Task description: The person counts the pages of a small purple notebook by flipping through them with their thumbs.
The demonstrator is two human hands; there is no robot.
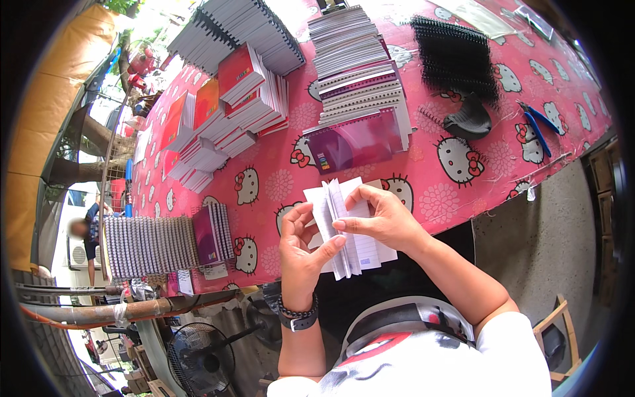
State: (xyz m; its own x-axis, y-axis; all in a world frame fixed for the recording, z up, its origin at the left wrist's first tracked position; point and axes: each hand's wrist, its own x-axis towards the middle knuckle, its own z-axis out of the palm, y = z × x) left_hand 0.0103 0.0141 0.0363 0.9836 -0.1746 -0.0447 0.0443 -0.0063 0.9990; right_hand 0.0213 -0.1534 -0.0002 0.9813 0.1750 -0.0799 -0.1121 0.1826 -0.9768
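Observation:
Over the table's near edge, both hands hold a small notepad (368, 251) with white lined pages, parted and fanned so several leaves stand up. My left hand (301, 255) grips it from the left, thumb on the pages near the bottom, fingers curled behind the edge. My right hand (387, 215) pinches the leaves at the middle between thumb and fingers. Just beyond lies a purple-covered notebook (350, 142) at the front of a long row of punched page blocks (357, 83). Whether the held notepad is bound cannot be made out.
A pink patterned cloth covers the table (436, 198). Red-covered notebooks (235, 73) and spiral-bound stacks (149, 248) stand left. Black binding coils (453, 56), a black curved object (468, 118) and blue-handled pliers (544, 126) lie right. Below left is a fan (200, 357); a person (92, 228) stands beyond.

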